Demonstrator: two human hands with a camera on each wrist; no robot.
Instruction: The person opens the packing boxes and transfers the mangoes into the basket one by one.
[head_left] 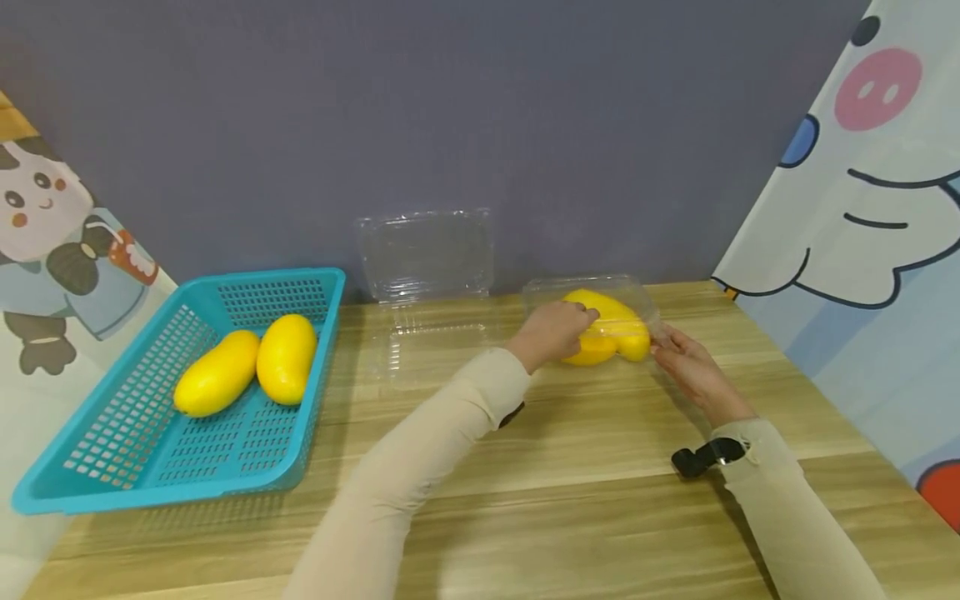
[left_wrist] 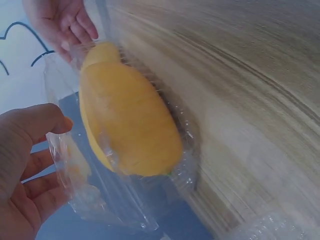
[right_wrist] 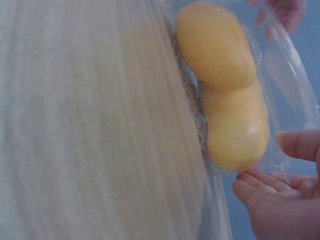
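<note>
A clear plastic clamshell box (head_left: pixel 540 292) with two yellow mangoes (left_wrist: pixel 130 120) in it stands on the table at centre right. Its lid (left_wrist: pixel 75 175) is raised partway, tilted over the fruit. My left hand (head_left: pixel 553 332) holds the lid's edge between thumb and fingers, as the left wrist view (left_wrist: pixel 30 165) shows. At the box's right end is my right hand (head_left: pixel 697 371); its extended fingers (right_wrist: pixel 260 187) touch the end wall, and the thumb stands apart from them. In the right wrist view the mangoes (right_wrist: pixel 235 125) lie end to end.
On the left a blue perforated basket (head_left: pixel 300 450) holds two more mangoes (head_left: pixel 285 358). Between it and the filled box, a second clear clamshell (head_left: pixel 427 258) stands open with its lid upright against the grey back panel (head_left: pixel 465 108). Cartoon-printed sheets (head_left: pixel 847 242) border both sides.
</note>
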